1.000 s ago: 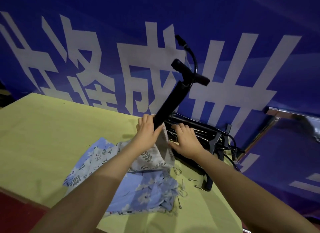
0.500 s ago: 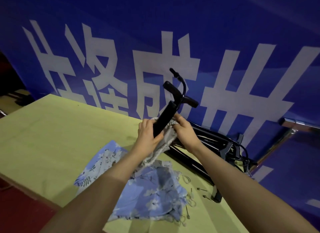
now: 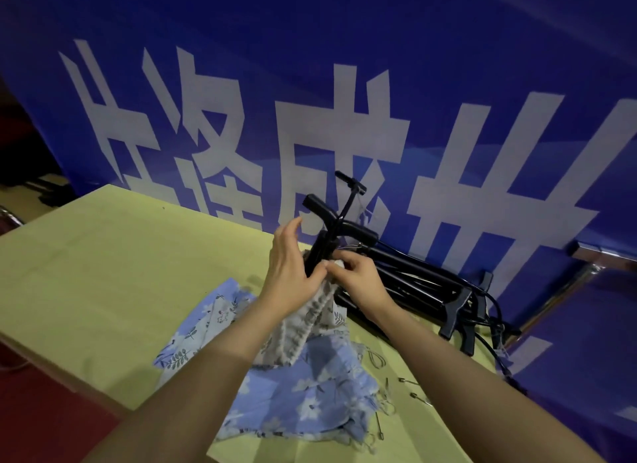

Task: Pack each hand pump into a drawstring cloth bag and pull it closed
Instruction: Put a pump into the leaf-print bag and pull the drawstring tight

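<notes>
We see a black T-handled hand pump (image 3: 336,226) standing tilted in a grey leaf-print cloth bag (image 3: 303,324) at the yellow table's (image 3: 103,273) far edge. Left hand (image 3: 293,266) and right hand (image 3: 358,280) pinch the bag's mouth around its barrel.

Bare forearms (image 3: 220,359), no sleeves.

A black hand pump (image 3: 327,245) stands tilted with its barrel sunk in a grey patterned drawstring bag (image 3: 306,321), T-handle and hose poking out; blue floral bags (image 3: 300,400) lie heaped in front, more black pumps (image 3: 424,287) stacked just behind
</notes>
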